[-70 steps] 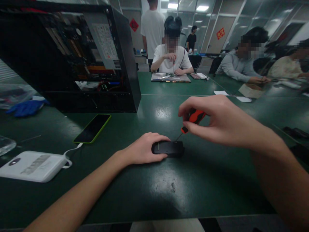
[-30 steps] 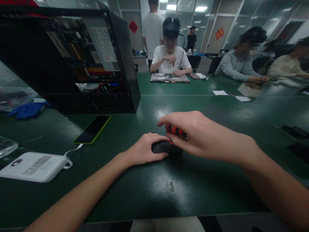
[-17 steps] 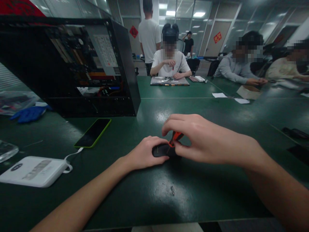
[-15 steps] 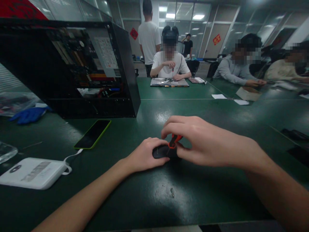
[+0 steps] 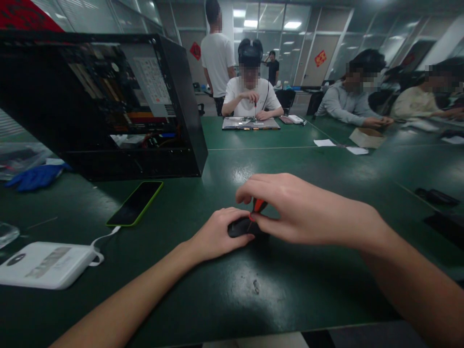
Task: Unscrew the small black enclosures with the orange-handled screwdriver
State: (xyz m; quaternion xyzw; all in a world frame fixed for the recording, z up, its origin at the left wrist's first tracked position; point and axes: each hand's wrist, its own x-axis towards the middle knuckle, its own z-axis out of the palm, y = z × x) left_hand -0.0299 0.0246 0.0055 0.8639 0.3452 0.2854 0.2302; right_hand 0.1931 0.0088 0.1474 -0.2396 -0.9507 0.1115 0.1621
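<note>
A black, rounded object that looks like a computer mouse (image 5: 239, 229) lies on the green table in front of me. My left hand (image 5: 213, 234) grips it from the left, thumb on the near side and fingers on the far side. Above it, my right hand (image 5: 290, 210) pinches the red and black handle of a screwdriver (image 5: 259, 205). The screwdriver's thin shaft points down onto the black object, but the contact at its tip is too small to make out. My right fingers cover part of the handle and the object's right end.
An opened black computer case (image 5: 170, 159) stands at the back left. Nearer are a green-edged phone (image 5: 136, 204), cabled to a white power bank (image 5: 47, 266), and a blue glove (image 5: 36, 177). Across the table (image 5: 232, 304), a person (image 5: 251, 92) works on a flat panel. Others sit at the right.
The whole view has shifted slightly. My right hand and the screwdriver handle have turned a little over the black object. My left hand keeps its grip.
</note>
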